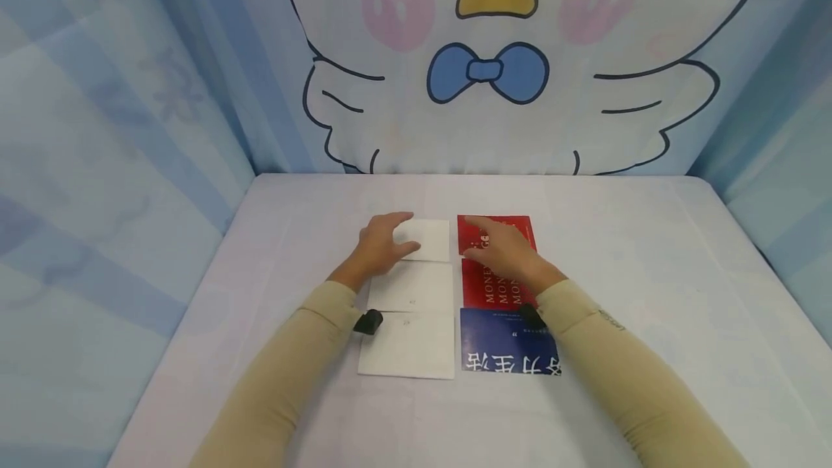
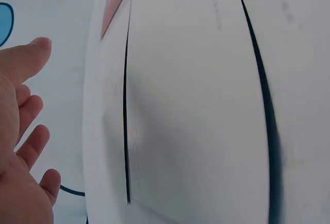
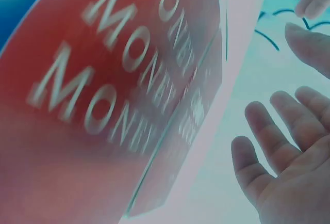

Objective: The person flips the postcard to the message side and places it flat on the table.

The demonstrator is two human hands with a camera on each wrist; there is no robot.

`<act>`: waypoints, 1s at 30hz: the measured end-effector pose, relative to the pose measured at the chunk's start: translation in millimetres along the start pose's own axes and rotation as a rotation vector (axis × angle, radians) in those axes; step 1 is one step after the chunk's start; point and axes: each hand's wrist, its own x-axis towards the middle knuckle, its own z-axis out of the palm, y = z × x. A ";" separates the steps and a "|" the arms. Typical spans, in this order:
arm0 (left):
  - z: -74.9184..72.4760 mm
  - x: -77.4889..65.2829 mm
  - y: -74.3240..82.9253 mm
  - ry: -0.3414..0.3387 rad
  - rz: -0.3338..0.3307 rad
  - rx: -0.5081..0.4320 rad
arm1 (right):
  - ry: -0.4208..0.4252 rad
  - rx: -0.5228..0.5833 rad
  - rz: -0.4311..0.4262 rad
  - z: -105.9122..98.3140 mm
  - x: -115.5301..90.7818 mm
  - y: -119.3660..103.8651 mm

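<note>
Two columns of flat, card-like rectangles lie on the table. My left hand [image 1: 380,245] is over the far white card [image 1: 430,240], fingers and thumb spread apart with nothing between them. Nearer me in that column are a middle white card [image 1: 412,286] and a near white card [image 1: 411,352]. On the other side my right hand [image 1: 505,250] partly covers the far red card [image 1: 523,227], its fingers spread and holding nothing. Below it come a red card [image 1: 477,287] with white "MONEY" lettering and a blue card [image 1: 503,341] with white Chinese characters.
The cards lie on a pale table [image 1: 273,251]. Blue-and-white curtains [image 1: 117,186] hang at the sides, and a cloth with a cartoon bird [image 1: 487,136] stands behind the far edge. Dark wrist cameras [image 1: 368,322] sit under the cuffs.
</note>
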 end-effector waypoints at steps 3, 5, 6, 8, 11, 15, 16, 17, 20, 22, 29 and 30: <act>8.0 0.6 8.3 -0.018 0.005 0.005 | 0.018 -0.005 -0.004 -7.8 -7.4 12.5; 13.5 1.2 11.5 -0.029 0.007 0.025 | 0.034 -0.005 0.000 -12.5 -11.0 20.7; 16.4 1.7 12.7 -0.035 0.006 0.036 | 0.044 -0.007 0.004 -14.7 -12.5 24.7; 21.8 3.0 15.0 -0.047 0.006 0.065 | 0.057 -0.003 0.018 -18.9 -14.9 32.5; 29.9 7.2 20.0 -0.061 0.012 0.087 | 0.065 0.000 0.044 -24.2 -17.0 44.3; 40.1 15.6 29.3 -0.059 0.019 0.110 | 0.044 0.000 0.079 -27.5 -15.4 60.6; 42.6 18.1 32.0 -0.057 0.025 0.119 | 0.039 -0.007 0.090 -28.0 -14.3 64.4; 44.8 20.4 34.7 -0.058 0.030 0.130 | 0.033 -0.018 0.100 -28.1 -12.8 68.1; 50.5 26.3 42.7 -0.068 0.057 0.162 | 0.020 -0.067 0.119 -27.4 -8.1 76.6; 53.4 29.2 47.4 -0.080 0.072 0.185 | 0.006 -0.095 0.121 -25.7 -4.9 80.4; 60.1 34.1 58.5 -0.125 0.091 0.276 | -0.031 -0.154 0.115 -24.6 -1.4 84.3; 60.5 34.9 59.6 -0.130 0.094 0.283 | -0.030 -0.163 0.116 -25.6 -1.8 84.2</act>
